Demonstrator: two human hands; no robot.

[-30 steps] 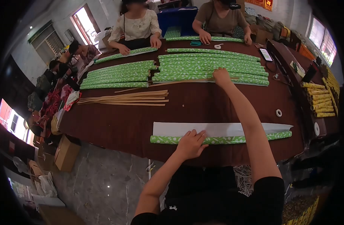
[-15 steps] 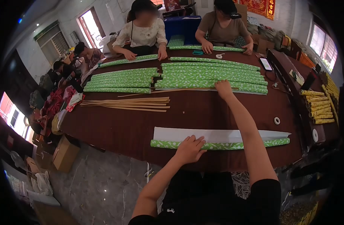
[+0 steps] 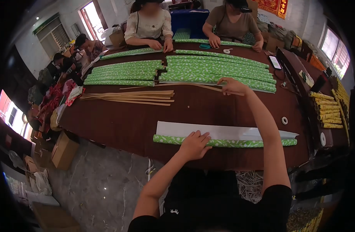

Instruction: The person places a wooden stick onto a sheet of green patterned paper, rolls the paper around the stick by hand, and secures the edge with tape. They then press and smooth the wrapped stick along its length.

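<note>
My left hand (image 3: 195, 145) presses flat on a partly rolled sheet of green patterned paper (image 3: 224, 142) near the front edge of the dark brown table (image 3: 127, 120); the sheet's white back (image 3: 224, 132) lies unrolled behind the roll. My right hand (image 3: 231, 86) reaches across the table and is closed on a long thin wooden stick (image 3: 177, 85), lifting its right end. That stick lies just in front of a stack of finished green rolls (image 3: 220, 71).
A second stack of green rolls (image 3: 123, 75) lies at left, with a bundle of wooden sticks (image 3: 131, 97) before it. Two people sit across the table rolling paper. Tape rolls (image 3: 284, 120), a phone (image 3: 274, 62) and yellow rolls (image 3: 328, 110) are at right.
My right hand has closed on the wooden stick beside the green rolls and drawn it slightly towards me. My left hand has stayed on the paper roll.
</note>
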